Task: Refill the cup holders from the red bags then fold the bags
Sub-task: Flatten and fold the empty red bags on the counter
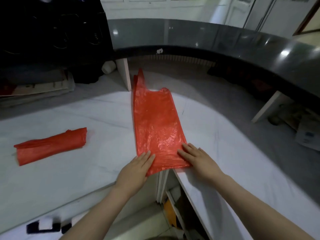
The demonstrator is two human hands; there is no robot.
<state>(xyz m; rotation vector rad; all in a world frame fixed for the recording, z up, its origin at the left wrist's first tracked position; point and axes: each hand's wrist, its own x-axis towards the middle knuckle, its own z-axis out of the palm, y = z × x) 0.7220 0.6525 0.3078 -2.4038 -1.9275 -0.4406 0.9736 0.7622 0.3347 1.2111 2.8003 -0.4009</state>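
Head view, left hand (pixel 136 168), right hand (pixel 197 157), both flat, uncurled, pressing red bag (pixel 155 122), perhaps overhanging

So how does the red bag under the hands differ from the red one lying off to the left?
The spread bag lies flat at full length, handles pointing away; the left bag is folded into a compact bundle. The left hand and right hand press on the spread bag's near end; nothing touches the left bag. Both are red plastic on the white counter.

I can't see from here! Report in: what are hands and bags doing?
Left hand, right hand flat on spread red bag. Folded bag lies left. Nothing blocking.
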